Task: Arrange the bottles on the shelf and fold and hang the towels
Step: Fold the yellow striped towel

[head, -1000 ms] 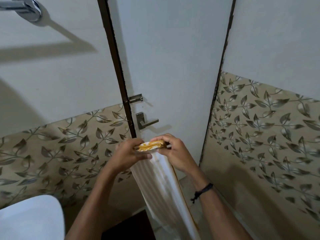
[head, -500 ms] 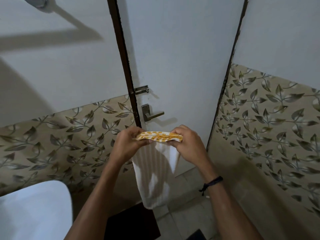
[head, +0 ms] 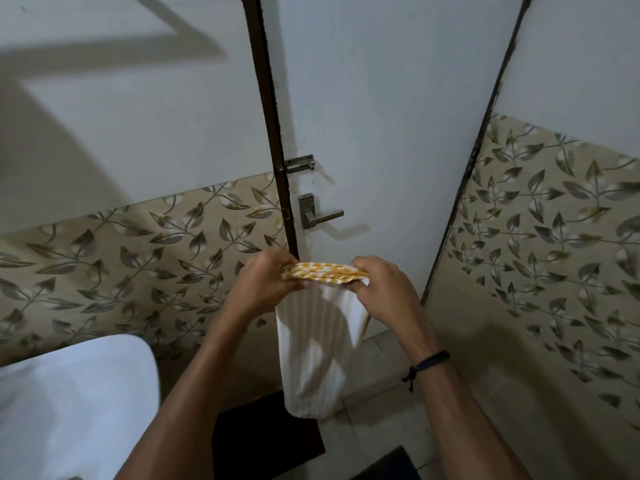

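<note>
A white ribbed towel (head: pixel 320 348) with a yellow-and-white patterned border hangs folded in front of the door. My left hand (head: pixel 265 284) pinches the left end of that border. My right hand (head: pixel 384 285) pinches the right end. The border is held level and stretched between both hands at about waist height, and the doubled cloth drops straight down to a rounded fold near the floor. No bottles or shelf are in view.
A white door (head: pixel 381 116) with a metal lever handle (head: pixel 320 214) and a bolt latch (head: pixel 299 164) is straight ahead. A white basin (head: pixel 76 407) is at lower left. A dark mat (head: pixel 266 434) lies on the tiled floor. Leaf-patterned tiles cover both side walls.
My hands moved apart, spreading the border wider. The long hanging towel became a shorter doubled fold. The view tilted down, and the chrome fitting at the top left left the frame.
</note>
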Action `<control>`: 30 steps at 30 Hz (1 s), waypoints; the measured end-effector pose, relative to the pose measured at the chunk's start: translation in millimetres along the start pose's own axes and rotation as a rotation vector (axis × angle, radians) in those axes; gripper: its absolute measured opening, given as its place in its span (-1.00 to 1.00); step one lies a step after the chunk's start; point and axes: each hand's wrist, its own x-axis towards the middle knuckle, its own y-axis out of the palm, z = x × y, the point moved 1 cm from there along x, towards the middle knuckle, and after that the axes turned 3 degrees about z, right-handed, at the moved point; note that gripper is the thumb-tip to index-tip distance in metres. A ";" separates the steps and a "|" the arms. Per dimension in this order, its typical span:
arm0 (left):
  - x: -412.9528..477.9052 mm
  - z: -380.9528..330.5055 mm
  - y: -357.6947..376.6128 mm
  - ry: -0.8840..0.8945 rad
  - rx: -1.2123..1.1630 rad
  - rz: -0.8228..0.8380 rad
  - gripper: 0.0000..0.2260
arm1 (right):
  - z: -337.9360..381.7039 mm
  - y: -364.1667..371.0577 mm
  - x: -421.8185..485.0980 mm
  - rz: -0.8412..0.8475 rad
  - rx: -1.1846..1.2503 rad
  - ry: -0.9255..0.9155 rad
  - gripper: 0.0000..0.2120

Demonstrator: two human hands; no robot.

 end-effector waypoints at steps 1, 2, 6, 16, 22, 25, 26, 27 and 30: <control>-0.8 0.0 -0.9 0.002 0.048 -0.001 -0.83 | 0.3 -2.1 -0.8 0.031 0.007 0.003 -0.87; -2.4 -0.3 -0.9 -0.003 0.092 -0.018 -0.84 | 0.9 -2.9 -2.0 0.075 0.009 -0.001 -0.83; -12.4 -4.5 5.5 -0.050 0.247 -0.140 -0.85 | 8.0 -5.3 0.2 0.253 -0.035 -0.060 -0.61; -11.2 -1.3 8.7 -0.122 -0.009 -0.107 -0.81 | 2.7 -9.3 3.0 0.085 0.271 0.051 -0.70; -9.9 -7.5 -9.5 -0.090 -1.031 -0.155 -0.81 | 2.3 -11.5 -0.9 -0.111 1.119 0.097 -0.78; -0.8 -20.4 -21.8 0.007 -1.036 -0.219 -0.71 | 3.9 3.8 -1.5 -0.091 1.120 0.207 -0.81; 2.8 -20.4 -24.7 0.023 -1.052 -0.240 -0.62 | 4.9 8.7 -1.5 -0.119 1.123 0.223 -0.86; 5.7 -16.5 -26.1 0.018 -1.099 -0.249 -0.52 | 7.3 11.6 -1.2 -0.152 1.145 0.219 -0.91; 4.5 10.8 -19.0 -0.097 -1.051 -0.054 -0.26 | 18.5 9.1 3.1 -0.191 1.202 0.131 -0.89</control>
